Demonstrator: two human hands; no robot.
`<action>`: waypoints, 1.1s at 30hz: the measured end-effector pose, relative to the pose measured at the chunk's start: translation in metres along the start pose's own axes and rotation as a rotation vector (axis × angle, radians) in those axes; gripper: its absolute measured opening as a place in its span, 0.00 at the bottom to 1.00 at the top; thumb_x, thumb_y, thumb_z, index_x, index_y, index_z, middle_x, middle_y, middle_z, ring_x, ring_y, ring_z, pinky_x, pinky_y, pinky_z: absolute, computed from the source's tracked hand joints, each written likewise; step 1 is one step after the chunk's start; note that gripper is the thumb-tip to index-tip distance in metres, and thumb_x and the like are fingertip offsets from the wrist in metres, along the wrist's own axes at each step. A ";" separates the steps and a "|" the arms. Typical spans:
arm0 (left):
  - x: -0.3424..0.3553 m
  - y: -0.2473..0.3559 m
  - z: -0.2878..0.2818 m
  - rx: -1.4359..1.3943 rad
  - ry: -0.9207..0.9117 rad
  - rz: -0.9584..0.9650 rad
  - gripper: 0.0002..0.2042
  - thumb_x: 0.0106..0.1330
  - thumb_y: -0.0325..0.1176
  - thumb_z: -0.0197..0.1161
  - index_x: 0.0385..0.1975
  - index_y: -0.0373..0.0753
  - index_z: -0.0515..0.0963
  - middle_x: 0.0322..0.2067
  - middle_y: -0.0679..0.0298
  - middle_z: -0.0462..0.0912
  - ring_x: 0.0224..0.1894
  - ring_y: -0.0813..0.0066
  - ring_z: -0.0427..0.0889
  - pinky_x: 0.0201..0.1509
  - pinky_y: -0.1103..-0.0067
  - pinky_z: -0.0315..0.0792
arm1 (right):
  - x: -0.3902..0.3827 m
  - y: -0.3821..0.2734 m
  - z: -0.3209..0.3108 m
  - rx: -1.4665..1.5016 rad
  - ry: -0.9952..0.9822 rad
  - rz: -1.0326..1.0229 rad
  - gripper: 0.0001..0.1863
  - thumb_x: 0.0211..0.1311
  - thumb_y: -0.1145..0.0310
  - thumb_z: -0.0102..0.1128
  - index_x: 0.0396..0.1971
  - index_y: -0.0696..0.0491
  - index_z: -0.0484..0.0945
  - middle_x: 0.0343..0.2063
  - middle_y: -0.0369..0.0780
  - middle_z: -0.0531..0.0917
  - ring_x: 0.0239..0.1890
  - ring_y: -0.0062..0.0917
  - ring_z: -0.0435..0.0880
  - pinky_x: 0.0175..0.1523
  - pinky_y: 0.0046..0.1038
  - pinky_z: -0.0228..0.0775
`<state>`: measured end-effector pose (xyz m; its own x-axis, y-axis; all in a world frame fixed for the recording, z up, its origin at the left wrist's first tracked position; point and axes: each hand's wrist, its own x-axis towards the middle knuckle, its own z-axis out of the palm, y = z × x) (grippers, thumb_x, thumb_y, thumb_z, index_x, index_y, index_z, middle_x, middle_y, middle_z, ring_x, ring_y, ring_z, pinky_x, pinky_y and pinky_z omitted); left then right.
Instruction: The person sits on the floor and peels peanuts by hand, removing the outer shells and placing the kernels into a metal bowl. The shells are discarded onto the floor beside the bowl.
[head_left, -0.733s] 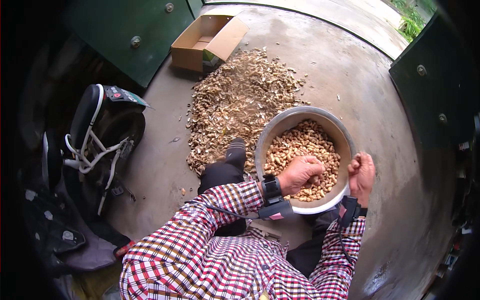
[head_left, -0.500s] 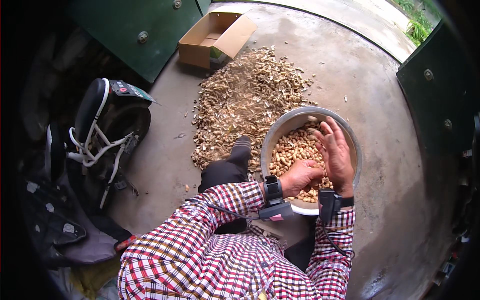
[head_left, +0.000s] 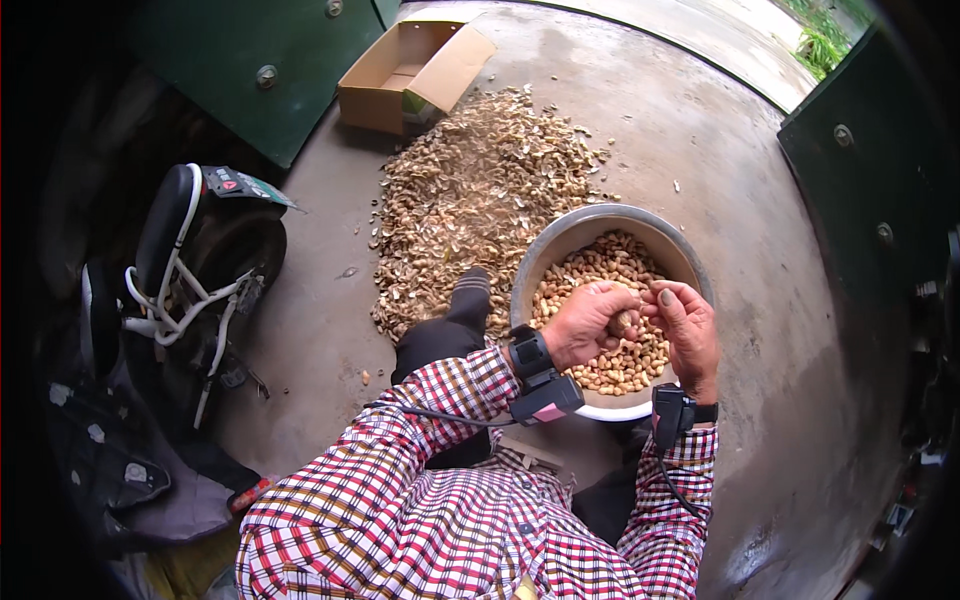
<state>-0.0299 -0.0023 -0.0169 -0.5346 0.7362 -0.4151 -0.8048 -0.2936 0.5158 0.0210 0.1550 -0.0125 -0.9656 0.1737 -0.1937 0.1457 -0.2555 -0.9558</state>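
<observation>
A round metal basin (head_left: 530, 255) stands in front of me, partly filled with peanuts in their shells (head_left: 600, 265). Over it, my left hand (head_left: 582, 325) is closed, and a brownish peanut (head_left: 621, 322) shows between its curled fingers. My right hand (head_left: 692, 335) faces it on the right, with thumb and forefinger pinched together close to the left fingertips. What the pinch holds is too small to make out. Both wrists carry black strapped devices. Left of the basin spreads a large heap of empty peanut shells (head_left: 470, 190) on the floor.
An open cardboard box (head_left: 400, 105) sits behind the heap. My dark-clad foot (head_left: 470, 295) lies between heap and basin. At left are a small white-framed bike (head_left: 185, 290) and dark cloth (head_left: 165, 490). Green metal doors (head_left: 250, 60) flank the concrete floor.
My right hand has come down from its raised, spread pose into a pinch beside the left. My left hand has lifted slightly, and a peanut now shows in it. The view has shifted a little.
</observation>
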 end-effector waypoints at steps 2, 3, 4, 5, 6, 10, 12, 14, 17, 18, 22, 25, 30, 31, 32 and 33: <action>0.001 0.001 -0.001 0.002 0.033 0.012 0.05 0.58 0.34 0.55 0.29 0.41 0.71 0.21 0.67 0.74 0.21 0.82 0.74 0.15 0.89 0.61 | -0.007 -0.005 0.003 -0.031 -0.032 -0.022 0.14 0.52 0.65 0.59 0.35 0.59 0.73 0.28 0.35 0.77 0.30 0.13 0.74 0.36 0.14 0.66; 0.001 0.003 0.001 0.001 0.046 0.006 0.05 0.58 0.34 0.55 0.29 0.41 0.71 0.22 0.67 0.74 0.21 0.82 0.73 0.16 0.89 0.61 | -0.010 -0.009 0.007 -0.035 -0.028 -0.052 0.13 0.50 0.66 0.61 0.33 0.59 0.74 0.26 0.35 0.78 0.29 0.14 0.75 0.36 0.15 0.66; 0.001 0.003 0.003 0.001 0.059 0.001 0.05 0.58 0.34 0.55 0.29 0.41 0.71 0.22 0.66 0.74 0.21 0.81 0.73 0.16 0.88 0.61 | -0.014 -0.013 0.008 -0.037 -0.016 -0.054 0.13 0.50 0.66 0.61 0.33 0.59 0.74 0.26 0.35 0.78 0.29 0.14 0.75 0.36 0.15 0.66; 0.002 0.001 0.003 -0.017 0.060 -0.003 0.05 0.58 0.34 0.54 0.29 0.41 0.71 0.23 0.66 0.73 0.20 0.81 0.71 0.16 0.88 0.61 | -0.017 -0.017 0.010 -0.105 -0.037 -0.047 0.13 0.49 0.67 0.62 0.32 0.59 0.74 0.25 0.34 0.78 0.28 0.13 0.75 0.35 0.15 0.66; 0.004 -0.002 0.002 -0.015 0.054 -0.009 0.05 0.58 0.34 0.54 0.29 0.41 0.71 0.23 0.66 0.73 0.20 0.81 0.71 0.16 0.88 0.61 | -0.019 -0.019 0.012 -0.173 -0.060 -0.039 0.12 0.48 0.68 0.63 0.31 0.59 0.75 0.23 0.34 0.78 0.27 0.13 0.74 0.34 0.15 0.67; 0.008 -0.007 0.005 -0.086 0.008 -0.043 0.05 0.58 0.33 0.53 0.29 0.41 0.69 0.23 0.66 0.73 0.19 0.82 0.69 0.15 0.87 0.60 | -0.024 -0.019 0.011 -0.235 -0.027 -0.059 0.11 0.44 0.72 0.65 0.30 0.58 0.76 0.22 0.32 0.78 0.25 0.12 0.74 0.32 0.15 0.67; 0.008 -0.007 0.009 -0.090 0.009 -0.036 0.05 0.58 0.33 0.53 0.30 0.41 0.69 0.23 0.67 0.72 0.19 0.83 0.69 0.15 0.87 0.61 | -0.028 -0.022 0.011 -0.211 -0.031 -0.053 0.11 0.44 0.74 0.65 0.30 0.58 0.76 0.22 0.32 0.77 0.25 0.12 0.74 0.31 0.15 0.67; 0.007 -0.008 0.011 -0.077 -0.006 -0.050 0.04 0.58 0.33 0.53 0.30 0.41 0.69 0.23 0.67 0.72 0.19 0.83 0.69 0.15 0.87 0.61 | -0.033 -0.017 0.011 -0.266 0.041 -0.080 0.10 0.43 0.74 0.65 0.28 0.58 0.77 0.22 0.33 0.77 0.25 0.12 0.73 0.31 0.15 0.66; 0.009 -0.013 0.013 -0.069 0.022 -0.078 0.05 0.58 0.34 0.53 0.31 0.42 0.69 0.24 0.69 0.72 0.20 0.83 0.70 0.15 0.88 0.60 | -0.036 -0.009 0.006 -0.407 0.092 -0.175 0.08 0.45 0.74 0.64 0.27 0.59 0.77 0.22 0.35 0.78 0.25 0.15 0.74 0.31 0.17 0.67; 0.010 -0.015 0.012 -0.050 -0.014 -0.091 0.05 0.58 0.35 0.54 0.31 0.43 0.70 0.24 0.70 0.73 0.22 0.83 0.72 0.16 0.88 0.60 | -0.037 -0.010 0.005 -0.465 0.110 -0.219 0.08 0.46 0.74 0.63 0.27 0.59 0.77 0.23 0.36 0.78 0.25 0.16 0.74 0.31 0.18 0.67; 0.016 -0.015 0.010 -0.093 -0.141 -0.147 0.09 0.58 0.40 0.56 0.26 0.41 0.75 0.27 0.68 0.77 0.25 0.81 0.74 0.22 0.84 0.66 | -0.044 -0.028 0.001 -0.235 0.083 -0.118 0.06 0.49 0.76 0.58 0.29 0.60 0.74 0.23 0.34 0.78 0.27 0.14 0.74 0.32 0.15 0.66; 0.015 -0.013 0.013 0.022 -0.085 -0.157 0.11 0.59 0.40 0.54 0.28 0.39 0.73 0.23 0.67 0.75 0.22 0.80 0.75 0.18 0.87 0.64 | -0.043 -0.026 -0.014 -0.261 0.090 -0.098 0.06 0.48 0.80 0.55 0.29 0.59 0.74 0.22 0.30 0.75 0.26 0.10 0.72 0.31 0.13 0.65; 0.011 -0.012 0.019 0.098 -0.145 -0.201 0.06 0.59 0.34 0.55 0.29 0.38 0.70 0.22 0.65 0.74 0.22 0.79 0.76 0.17 0.88 0.64 | -0.050 -0.030 -0.023 -0.104 0.031 -0.056 0.08 0.48 0.76 0.59 0.30 0.58 0.75 0.24 0.31 0.77 0.26 0.10 0.73 0.33 0.12 0.65; 0.010 -0.011 0.021 0.107 -0.152 -0.206 0.06 0.57 0.33 0.56 0.28 0.38 0.70 0.23 0.65 0.74 0.22 0.79 0.76 0.18 0.87 0.64 | -0.050 -0.032 -0.021 -0.069 0.027 -0.063 0.08 0.48 0.75 0.59 0.30 0.58 0.75 0.24 0.31 0.77 0.27 0.10 0.73 0.34 0.13 0.65; 0.009 -0.010 0.022 0.112 -0.146 -0.219 0.06 0.57 0.33 0.56 0.28 0.38 0.70 0.23 0.65 0.74 0.22 0.79 0.76 0.18 0.87 0.64 | -0.051 -0.034 -0.020 -0.038 0.025 -0.072 0.08 0.48 0.74 0.60 0.30 0.58 0.75 0.24 0.32 0.77 0.27 0.11 0.73 0.34 0.13 0.66; 0.008 -0.010 0.023 0.133 -0.150 -0.187 0.06 0.57 0.32 0.57 0.29 0.38 0.71 0.23 0.65 0.74 0.22 0.79 0.76 0.18 0.87 0.64 | -0.051 -0.035 -0.020 -0.005 0.013 -0.060 0.08 0.49 0.72 0.60 0.30 0.58 0.75 0.24 0.32 0.77 0.28 0.12 0.74 0.35 0.14 0.66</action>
<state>-0.0203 0.0210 -0.0082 -0.3279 0.8549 -0.4020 -0.8395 -0.0686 0.5389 0.0699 0.1745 0.0263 -0.9697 0.2008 -0.1388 0.0889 -0.2394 -0.9669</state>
